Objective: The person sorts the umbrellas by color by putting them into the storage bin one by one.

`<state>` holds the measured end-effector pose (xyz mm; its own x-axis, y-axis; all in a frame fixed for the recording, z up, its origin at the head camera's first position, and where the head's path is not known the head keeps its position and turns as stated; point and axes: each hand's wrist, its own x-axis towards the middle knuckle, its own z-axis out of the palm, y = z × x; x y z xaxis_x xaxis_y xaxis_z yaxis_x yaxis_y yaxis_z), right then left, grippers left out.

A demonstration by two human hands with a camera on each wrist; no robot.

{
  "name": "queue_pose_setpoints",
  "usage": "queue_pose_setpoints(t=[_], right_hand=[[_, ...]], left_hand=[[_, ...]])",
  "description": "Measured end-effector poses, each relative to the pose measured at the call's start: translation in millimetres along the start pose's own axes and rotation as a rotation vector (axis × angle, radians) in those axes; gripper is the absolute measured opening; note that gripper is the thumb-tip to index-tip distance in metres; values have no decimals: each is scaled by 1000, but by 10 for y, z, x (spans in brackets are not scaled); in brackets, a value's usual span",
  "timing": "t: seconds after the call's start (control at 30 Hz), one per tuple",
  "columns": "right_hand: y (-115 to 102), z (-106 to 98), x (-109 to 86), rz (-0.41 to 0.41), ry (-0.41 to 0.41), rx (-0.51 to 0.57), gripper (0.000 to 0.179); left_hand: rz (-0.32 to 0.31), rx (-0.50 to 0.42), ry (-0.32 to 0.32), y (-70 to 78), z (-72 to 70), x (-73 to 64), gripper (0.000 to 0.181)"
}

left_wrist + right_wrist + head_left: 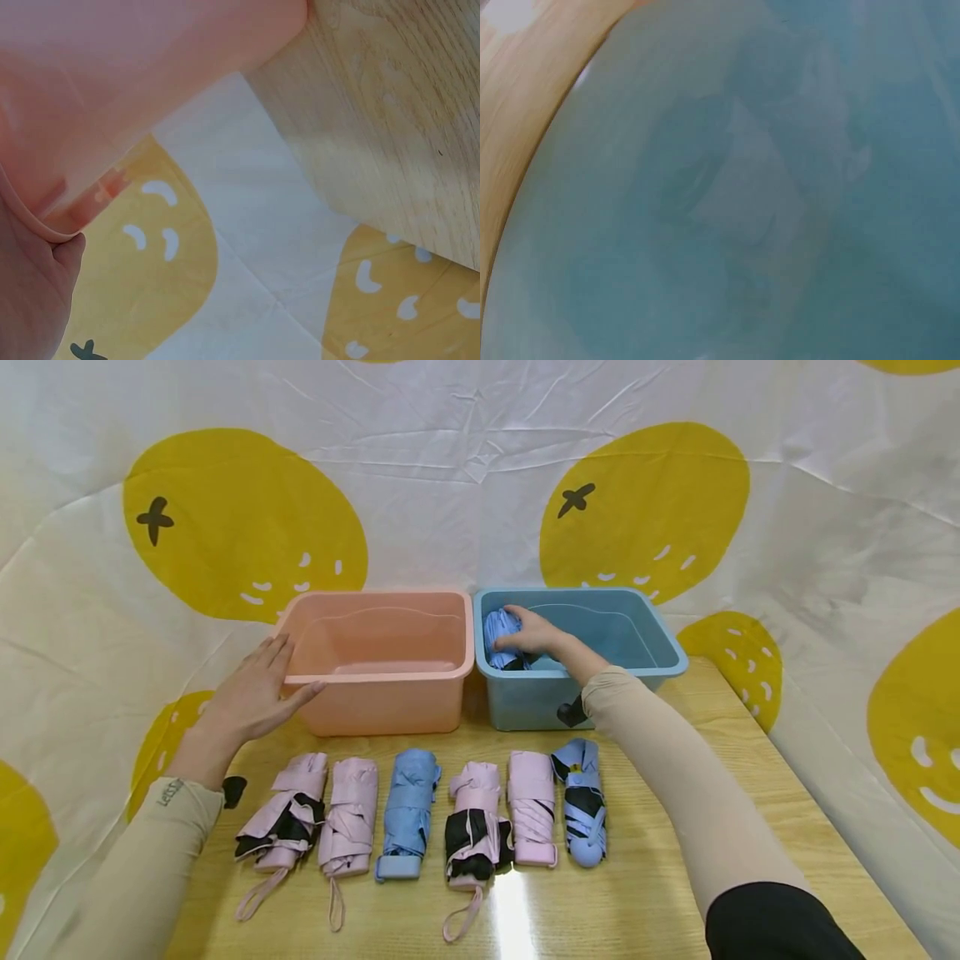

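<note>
My right hand (536, 635) reaches over the front rim of the blue bin (637, 673). Its thumb and fingers grip a folded blue umbrella (501, 628), which stands against the bin's left end with some black fabric showing low down. In the right wrist view the bin's blue wall (705, 210) fills most of the picture, and the hand is out of sight there. My left hand (251, 693) rests on the left end of the pink bin (382, 702), fingers extended and thumb along the front rim. The left wrist view shows part of that hand (34, 277) at the rim.
A row of folded umbrellas lies on the wooden table (637, 910) before the bins: several pink ones, including one pink umbrella (348, 818) with a strap, plus a blue umbrella (408, 810) and a blue-and-black umbrella (585, 802). A patterned cloth (450, 468) hangs behind.
</note>
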<state>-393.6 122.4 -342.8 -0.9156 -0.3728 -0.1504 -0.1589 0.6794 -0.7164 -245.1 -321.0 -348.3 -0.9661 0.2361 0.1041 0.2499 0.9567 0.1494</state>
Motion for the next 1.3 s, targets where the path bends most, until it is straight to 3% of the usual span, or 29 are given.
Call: queue_pose_setpoints(t=[0.4,0.67,0.77,0.93,1.3], right_hand=[[-6,72,17,61,-102,92,100],[-17,61,10,127,-193,291,87],[-12,57,18,142,-245,319,84],[9,53,38,169,-323,297,84],[70,12,2,147,-316,168,80]], left_hand=[[3,-18,22,-21,20,-44,103],[17,-7,31,-26,31,-49,102],[16,-2,29,-29,35,-47,103],[13,1,31,-31,38,-51,102],[23,0,30,-22,51,-25,102]])
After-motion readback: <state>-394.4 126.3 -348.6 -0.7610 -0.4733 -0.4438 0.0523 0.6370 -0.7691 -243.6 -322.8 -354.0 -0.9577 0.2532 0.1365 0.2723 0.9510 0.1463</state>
